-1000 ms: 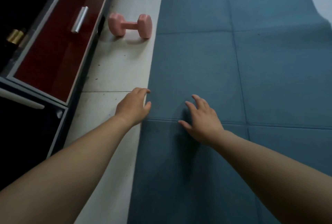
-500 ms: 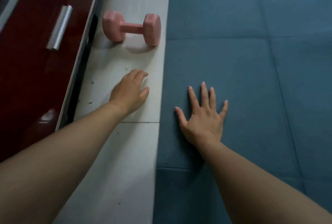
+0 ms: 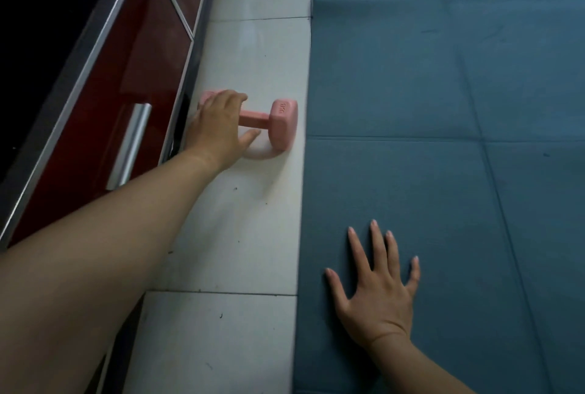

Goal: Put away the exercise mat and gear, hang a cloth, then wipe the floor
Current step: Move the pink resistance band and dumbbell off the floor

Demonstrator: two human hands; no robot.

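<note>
While left hand (image 3: 218, 128) cups pink dumbbell (image 3: 278, 123), red cabinet (image 3: 104, 109) beside, mat (image 3: 443, 140) opposite

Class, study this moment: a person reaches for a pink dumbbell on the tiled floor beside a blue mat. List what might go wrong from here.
1. The left hand is only curling around the pink dumbbell, not yet closed; a loose grip might let it drop onto the white floor tiles.
2. It lies close to the glossy red cabinet drawer; lifting it could knock the front.
3. The right hand is spread flat on the blue exercise mat; if weight rests on it, the mat might slide.
</note>
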